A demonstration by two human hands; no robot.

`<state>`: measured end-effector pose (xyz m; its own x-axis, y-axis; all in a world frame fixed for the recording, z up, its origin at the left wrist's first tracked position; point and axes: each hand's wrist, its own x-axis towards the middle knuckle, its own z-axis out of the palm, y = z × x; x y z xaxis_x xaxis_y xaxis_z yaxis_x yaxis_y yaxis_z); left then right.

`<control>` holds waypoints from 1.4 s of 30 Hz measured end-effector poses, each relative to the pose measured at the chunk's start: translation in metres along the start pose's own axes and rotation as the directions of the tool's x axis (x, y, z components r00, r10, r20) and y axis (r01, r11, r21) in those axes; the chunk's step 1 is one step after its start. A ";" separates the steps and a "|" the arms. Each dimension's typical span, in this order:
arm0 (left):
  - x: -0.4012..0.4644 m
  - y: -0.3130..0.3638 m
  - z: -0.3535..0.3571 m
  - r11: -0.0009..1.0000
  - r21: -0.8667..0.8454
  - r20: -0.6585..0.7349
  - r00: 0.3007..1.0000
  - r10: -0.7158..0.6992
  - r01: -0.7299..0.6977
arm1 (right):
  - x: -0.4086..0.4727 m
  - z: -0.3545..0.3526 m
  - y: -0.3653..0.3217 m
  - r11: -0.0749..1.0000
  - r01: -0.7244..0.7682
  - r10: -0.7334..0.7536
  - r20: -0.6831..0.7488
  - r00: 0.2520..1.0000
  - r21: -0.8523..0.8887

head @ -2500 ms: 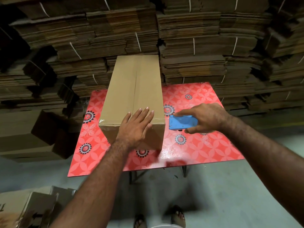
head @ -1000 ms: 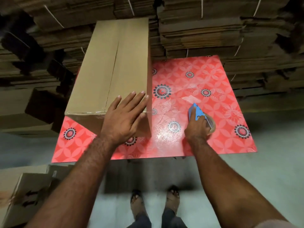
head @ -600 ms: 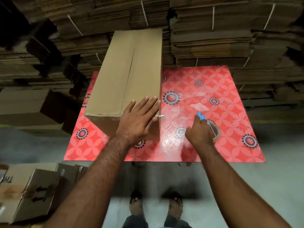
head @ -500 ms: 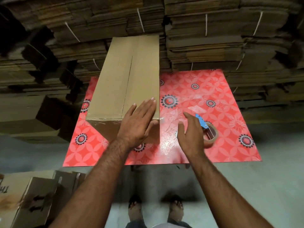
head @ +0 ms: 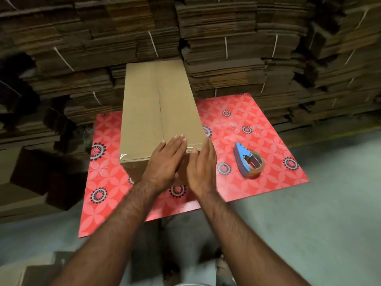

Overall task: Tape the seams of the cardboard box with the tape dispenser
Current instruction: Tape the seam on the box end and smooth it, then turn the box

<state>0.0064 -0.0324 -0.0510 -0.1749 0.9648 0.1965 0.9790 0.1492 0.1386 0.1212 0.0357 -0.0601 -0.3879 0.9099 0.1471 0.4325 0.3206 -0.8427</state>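
Closed cardboard box standing on the red floral table, flaps shut, centre seam running away from the hands; contents hidden. Strip of clear tape glinting along the near top edge, just left of the left hand.

Left hand laid flat on the near right corner of the box top, fingers straight and close together, pressing down. Right hand flat too, fingers extended, lying against the near right edge of the box, thumb at the corner, just beside the left hand; exact contact blurred.

Changed from half a second ago: right hand then hovering beside the tape dispenser, apart from the box; now moved over to the box corner. Two and a half seconds ago, dispenser gripped in that right hand; a second ago, being set down on the table. Left hand resting on the same corner throughout.

Blue tape dispenser with its brown tape roll lying on the table, to the right of the right hand, near but not touching, held by neither hand. Box directly under and ahead of both hands.

Beyond the box, bundled stacks of flattened cardboard rising wall-like. More cardboard boxes well left of the left forearm.
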 end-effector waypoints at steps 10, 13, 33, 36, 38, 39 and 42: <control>-0.003 -0.019 -0.009 0.965 -0.261 0.084 0.996 0.034 -0.011 | -0.001 -0.012 0.025 0.983 -0.183 0.181 0.084 0.980 0.015; -0.020 -0.029 -0.013 0.977 -0.185 -0.084 0.989 -0.123 0.106 | -0.022 -0.003 0.007 0.949 0.107 -0.162 -0.171 0.972 -0.295; -0.042 -0.051 -0.006 0.990 -0.070 -0.143 0.981 -0.128 0.119 | -0.030 0.070 -0.034 0.992 -0.121 0.107 -0.327 0.939 -0.024; -0.041 -0.053 -0.007 0.989 -0.084 -0.134 0.982 -0.136 0.125 | -0.015 0.067 -0.047 0.965 -0.203 0.252 -0.375 0.892 0.167; -0.041 -0.053 -0.008 0.988 -0.094 -0.125 0.983 -0.137 0.126 | -0.007 0.066 -0.049 0.946 -0.191 0.281 -0.371 0.885 0.262; -0.040 -0.053 -0.008 0.987 -0.103 -0.121 0.983 -0.137 0.125 | -0.005 0.064 -0.049 0.931 -0.187 0.300 -0.365 0.881 0.314; -0.040 -0.054 -0.009 0.984 -0.123 -0.107 0.984 -0.145 0.131 | 0.005 0.057 -0.036 0.876 -0.203 0.391 -0.397 0.830 0.438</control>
<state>-0.0403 -0.0807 -0.0574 -0.3247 0.9043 0.2770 0.9272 0.2466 0.2819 0.0575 0.0136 -0.0580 0.1705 0.9854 -0.0016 0.1004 -0.0190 -0.9948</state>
